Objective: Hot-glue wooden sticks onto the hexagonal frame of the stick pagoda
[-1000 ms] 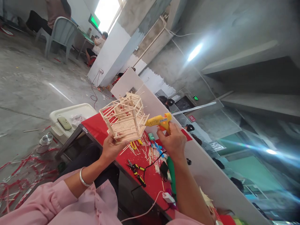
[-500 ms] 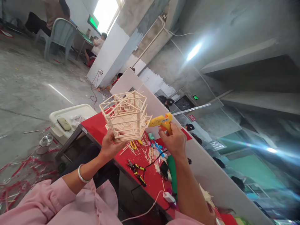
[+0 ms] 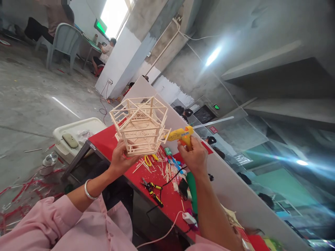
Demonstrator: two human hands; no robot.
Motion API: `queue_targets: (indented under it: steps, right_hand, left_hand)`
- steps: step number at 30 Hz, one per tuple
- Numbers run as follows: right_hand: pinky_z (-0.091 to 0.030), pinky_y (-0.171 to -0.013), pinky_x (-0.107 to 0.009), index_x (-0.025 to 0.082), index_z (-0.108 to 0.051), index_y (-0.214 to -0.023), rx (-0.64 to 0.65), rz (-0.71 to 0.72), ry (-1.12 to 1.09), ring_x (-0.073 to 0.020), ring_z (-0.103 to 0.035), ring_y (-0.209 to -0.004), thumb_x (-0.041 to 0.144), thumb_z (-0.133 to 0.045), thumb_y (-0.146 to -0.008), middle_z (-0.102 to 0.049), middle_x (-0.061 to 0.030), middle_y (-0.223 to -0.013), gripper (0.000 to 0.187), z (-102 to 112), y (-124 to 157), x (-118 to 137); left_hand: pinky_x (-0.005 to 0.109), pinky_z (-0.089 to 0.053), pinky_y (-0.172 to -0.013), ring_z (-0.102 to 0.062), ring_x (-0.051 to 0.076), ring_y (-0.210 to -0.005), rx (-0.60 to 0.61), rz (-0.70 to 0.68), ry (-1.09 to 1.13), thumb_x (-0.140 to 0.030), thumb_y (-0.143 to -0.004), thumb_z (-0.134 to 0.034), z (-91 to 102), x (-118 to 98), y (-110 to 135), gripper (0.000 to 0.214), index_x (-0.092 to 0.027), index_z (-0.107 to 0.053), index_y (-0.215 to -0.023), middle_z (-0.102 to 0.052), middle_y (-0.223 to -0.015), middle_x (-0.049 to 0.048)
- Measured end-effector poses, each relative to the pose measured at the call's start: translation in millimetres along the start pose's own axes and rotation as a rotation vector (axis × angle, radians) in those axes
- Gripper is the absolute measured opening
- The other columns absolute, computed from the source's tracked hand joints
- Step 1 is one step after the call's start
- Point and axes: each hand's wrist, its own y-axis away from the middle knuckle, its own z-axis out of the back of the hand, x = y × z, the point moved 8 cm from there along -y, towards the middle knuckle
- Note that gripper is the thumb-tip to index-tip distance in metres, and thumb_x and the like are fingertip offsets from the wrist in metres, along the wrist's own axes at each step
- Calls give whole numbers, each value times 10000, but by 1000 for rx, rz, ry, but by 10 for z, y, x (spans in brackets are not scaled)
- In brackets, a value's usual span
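My left hand grips the lower near edge of a many-sided frame of thin wooden sticks, holding it tilted above the table. Slatted sticks fill its base, and open bars form its sides. In my right hand is a yellow hot glue gun, with a long clear glue stick poking out of its back. The gun's nozzle is at the right side of the frame, by some short stick ends; whether it touches cannot be made out. My right fingers wrap round the handle.
On the red table lie wire cutters with yellow-black handles, yellow scissors, loose sticks and a white power adapter. A pale partition borders the right side. A white bin stands left; other people sit farther off.
The stick frame has tipped a little in my left hand, so more of its slatted base shows. My right hand keeps the glue gun at nearly the same place beside it.
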Motion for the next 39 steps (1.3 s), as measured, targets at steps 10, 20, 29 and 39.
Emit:
queue_targets:
  steps: [10, 20, 29, 39]
  right_hand:
    - [-430, -651, -317, 171, -644, -1022, -91, -70, 96, -224, -587, -723, 455, -532, -824, -647, -70, -796, 363, 54, 124, -182]
    - [-421, -649, -314, 167, -638, -918, -113, -132, 20, -186, -503, -636, 512, -562, -801, -575, -27, -708, 372, 297, 152, -246]
    - [-377, -607, -300, 196, -595, -813, -114, -206, 20, -170, -468, -594, 518, -603, -796, -513, 11, -637, 323, 328, 314, -315]
    - [-364, -602, -299, 192, -607, -846, -115, -404, -31, -172, -462, -592, 556, -611, -764, -531, 0, -661, 374, -33, 679, -608]
  left_hand:
    - [368, -508, -718, -609, 219, -793, 21, -146, -184, -495, -696, -791, -14, -203, -177, 312, -215, -657, -730, -690, -784, 63]
    - [381, -510, -769, -603, 195, -686, 155, -450, -332, -412, -777, -715, -74, -475, -341, 293, -235, -538, -624, -609, -625, 5]
    - [400, -525, -858, -666, 228, -860, 274, -555, -474, -288, -834, -575, -76, -432, -315, 150, -242, -567, -692, -700, -766, 50]
    - [402, -515, -891, -670, 214, -893, 379, -603, -618, -213, -852, -531, -166, -245, -154, 135, -250, -603, -745, -707, -817, 33]
